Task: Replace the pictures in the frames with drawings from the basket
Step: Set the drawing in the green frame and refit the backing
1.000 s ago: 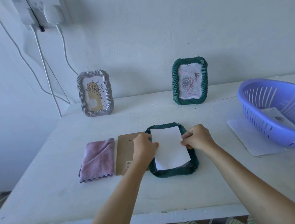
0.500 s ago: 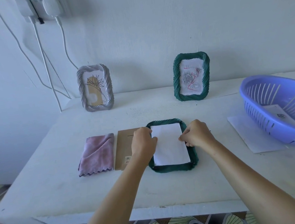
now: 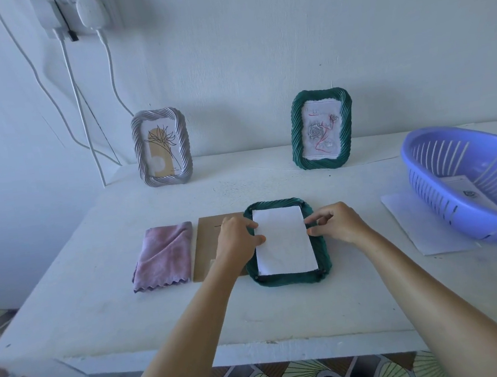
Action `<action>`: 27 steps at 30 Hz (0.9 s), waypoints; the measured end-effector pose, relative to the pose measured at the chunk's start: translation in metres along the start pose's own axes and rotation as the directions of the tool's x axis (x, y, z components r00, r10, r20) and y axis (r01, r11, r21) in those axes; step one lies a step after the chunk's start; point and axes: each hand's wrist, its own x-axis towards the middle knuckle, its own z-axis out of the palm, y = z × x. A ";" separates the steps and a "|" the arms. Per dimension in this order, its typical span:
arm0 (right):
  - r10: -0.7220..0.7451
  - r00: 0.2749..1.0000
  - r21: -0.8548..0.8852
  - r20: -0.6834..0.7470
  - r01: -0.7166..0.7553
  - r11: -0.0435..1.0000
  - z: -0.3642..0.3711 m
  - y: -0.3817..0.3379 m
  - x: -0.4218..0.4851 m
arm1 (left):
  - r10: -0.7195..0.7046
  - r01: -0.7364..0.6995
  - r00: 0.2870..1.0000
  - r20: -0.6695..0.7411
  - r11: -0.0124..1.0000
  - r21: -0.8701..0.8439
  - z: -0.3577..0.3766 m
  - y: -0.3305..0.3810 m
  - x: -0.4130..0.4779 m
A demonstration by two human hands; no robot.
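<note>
A green frame (image 3: 292,277) lies face down at the table's middle. A white sheet (image 3: 283,243), blank side up, sits inside its back opening. My left hand (image 3: 237,239) rests on the frame's left edge, fingertips on the sheet's left side. My right hand (image 3: 337,223) touches the sheet's right edge with thumb and fingers. A brown backing board (image 3: 207,249) lies flat left of the frame, partly under my left hand. The purple basket (image 3: 457,169) at the right holds a drawing (image 3: 468,192). Two frames stand at the wall: a grey frame (image 3: 161,147) and a second green frame (image 3: 322,128).
A folded pink cloth (image 3: 163,256) lies left of the backing board. A white sheet (image 3: 421,226) lies under the basket's near side. Cables (image 3: 78,109) hang from a wall socket (image 3: 75,12) at the back left. The table's front edge (image 3: 229,352) is near me.
The sheet has settled lower and straighter into the frame's opening. My right fingers have spread along its right edge. The camera view has tilted slightly.
</note>
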 end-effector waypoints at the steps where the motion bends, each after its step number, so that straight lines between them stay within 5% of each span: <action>1: -0.005 1.000 0.017 -0.002 0.005 1.000 0.000 0.000 0.000 | -0.001 0.001 1.000 0.000 1.000 0.003 0.000 0.000 0.000; 23: -0.036 0.999 0.046 0.011 0.035 0.998 0.005 0.007 0.006 | 0.007 -0.007 1.000 0.024 1.000 0.021 -0.002 0.007 0.000; 27: -0.025 1.000 0.056 0.008 0.025 0.998 0.006 0.008 0.007 | -0.030 0.024 0.993 -0.116 0.998 -0.053 -0.011 0.007 -0.004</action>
